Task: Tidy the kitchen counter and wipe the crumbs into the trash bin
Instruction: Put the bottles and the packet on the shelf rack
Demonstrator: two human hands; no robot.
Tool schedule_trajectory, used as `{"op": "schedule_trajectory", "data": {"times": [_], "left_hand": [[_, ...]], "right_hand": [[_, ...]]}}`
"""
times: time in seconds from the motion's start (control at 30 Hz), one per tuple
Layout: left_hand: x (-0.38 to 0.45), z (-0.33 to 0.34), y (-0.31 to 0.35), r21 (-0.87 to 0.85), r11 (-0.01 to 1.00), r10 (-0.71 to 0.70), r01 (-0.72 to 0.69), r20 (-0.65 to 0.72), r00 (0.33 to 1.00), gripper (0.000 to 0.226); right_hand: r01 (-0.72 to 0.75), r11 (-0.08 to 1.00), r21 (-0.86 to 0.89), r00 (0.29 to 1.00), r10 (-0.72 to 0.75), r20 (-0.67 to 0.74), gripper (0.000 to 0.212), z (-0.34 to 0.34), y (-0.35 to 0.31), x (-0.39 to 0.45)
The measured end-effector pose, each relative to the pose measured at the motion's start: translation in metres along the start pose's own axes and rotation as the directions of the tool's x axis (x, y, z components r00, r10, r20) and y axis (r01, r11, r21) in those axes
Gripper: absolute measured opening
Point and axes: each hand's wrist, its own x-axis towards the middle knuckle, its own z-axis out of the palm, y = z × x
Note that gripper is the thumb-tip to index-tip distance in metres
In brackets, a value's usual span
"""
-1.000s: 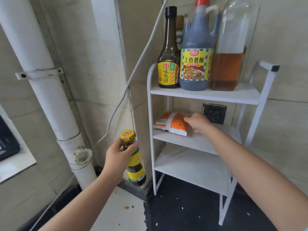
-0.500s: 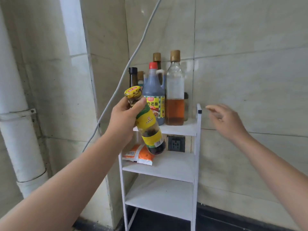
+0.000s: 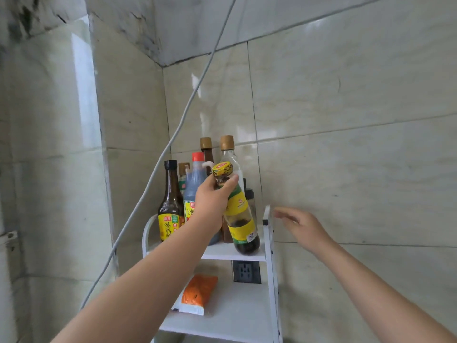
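Tiled wall [image 3: 346, 107] fills the view, corner at 11 o'clock. A grey cable [image 3: 173, 137] runs diagonally from 12 down to 7. We see a white shelf rack [image 3: 268, 243] standing at 6 o'clock against the wall. Its top shelf carries a cluster of bottles: a dark soy sauce bottle [image 3: 170, 201] at the left, a red-capped jug [image 3: 194, 189] beside it, a clear bottle with tan cap [image 3: 228, 154] behind. On the middle shelf lies an orange packet [image 3: 197, 290], with a wall socket [image 3: 246, 271] behind at its 2 o'clock. Left hand [image 3: 212, 201]: grip wrapped around the neck of a yellow-labelled sauce bottle [image 3: 241, 219], tilted, base over the top shelf's right front. Whether it touches, we cannot tell. Right hand [image 3: 300, 224]: released, fingers relaxed, just right of the rack's post, holding nothing.
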Motion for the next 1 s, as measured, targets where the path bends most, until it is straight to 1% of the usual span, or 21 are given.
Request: {"op": "schedule_trajectory", "data": {"times": [0.07, 0.13, 0.2, 0.3, 0.33, 0.4, 0.5, 0.6, 0.67, 0.77, 0.83, 0.87, 0.93, 0.97, 1.0], "left_hand": [[0.004, 0.000, -0.003, 0.028, 1.000, -0.005, 0.005, -0.004, 1.000, 0.012], [0.010, -0.001, -0.005, 0.034, 0.999, -0.013, 0.013, -0.007, 1.000, 0.011], [0.015, -0.003, -0.007, 0.036, 0.999, -0.016, 0.016, 0.005, 1.000, 0.011], [0.023, -0.008, -0.010, 0.066, 0.998, -0.018, 0.016, 0.035, 0.999, 0.010], [0.025, -0.010, -0.009, 0.081, 0.996, -0.029, 0.025, 0.055, 0.998, 0.008], [0.030, -0.016, -0.008, 0.120, 0.991, -0.066, 0.052, 0.114, 0.991, 0.006], [0.035, -0.024, -0.005, 0.162, 0.982, -0.131, 0.100, 0.191, 0.973, 0.005], [0.038, -0.027, -0.005, 0.194, 0.976, -0.142, 0.104, 0.191, 0.971, 0.005], [0.039, -0.028, -0.006, 0.190, 0.977, -0.132, 0.096, 0.183, 0.974, 0.006], [0.042, -0.027, -0.007, 0.206, 0.975, -0.108, 0.078, 0.138, 0.985, 0.007], [0.045, -0.026, -0.006, 0.246, 0.967, -0.097, 0.070, 0.097, 0.991, 0.011], [0.046, -0.025, -0.005, 0.268, 0.961, -0.101, 0.074, 0.086, 0.991, 0.011], [0.047, -0.023, -0.003, 0.303, 0.949, -0.116, 0.089, 0.073, 0.991, 0.002], [0.048, -0.021, -0.002, 0.317, 0.944, -0.121, 0.095, 0.063, 0.991, 0.001], [0.050, -0.020, -0.001, 0.327, 0.940, -0.126, 0.103, 0.050, 0.991, 0.004]], "right_hand": [[-0.040, 0.998, 0.044, 0.998, 0.042, -0.048, 0.028, -0.002, -0.002, 0.015], [-0.054, 0.998, 0.032, 0.998, 0.055, -0.042, 0.029, -0.002, -0.003, 0.038], [-0.045, 0.999, 0.004, 0.999, 0.045, 0.011, 0.036, 0.002, -0.006, 0.063], [-0.036, 0.999, -0.033, 0.990, 0.040, 0.138, 0.055, 0.019, -0.015, 0.098], [-0.023, 0.998, -0.065, 0.986, 0.033, 0.166, 0.057, 0.024, -0.017, 0.107], [0.002, 0.995, -0.096, 0.977, 0.019, 0.214, 0.057, 0.032, -0.016, 0.124], [0.005, 0.998, -0.069, 0.969, 0.012, 0.248, 0.057, 0.037, -0.008, 0.143], [-0.032, 0.999, 0.016, 0.973, 0.028, 0.228, 0.056, 0.041, 0.001, 0.152], [-0.068, 0.995, 0.069, 0.981, 0.054, 0.187, 0.056, 0.044, 0.006, 0.152], [-0.059, 0.998, 0.008, 0.990, 0.058, 0.127, 0.062, 0.046, 0.011, 0.154], [-0.040, 0.999, 0.002, 0.991, 0.040, 0.130, 0.060, 0.046, 0.011, 0.153], [-0.028, 1.000, 0.001, 0.992, 0.027, 0.122, 0.058, 0.046, 0.012, 0.152], [0.005, 1.000, -0.014, 0.996, -0.003, 0.085, 0.056, 0.042, 0.013, 0.149], [0.021, 1.000, -0.016, 0.998, -0.020, 0.067, 0.055, 0.040, 0.014, 0.147], [0.030, 0.999, -0.012, 0.998, -0.029, 0.056, 0.054, 0.038, 0.015, 0.145]]}}
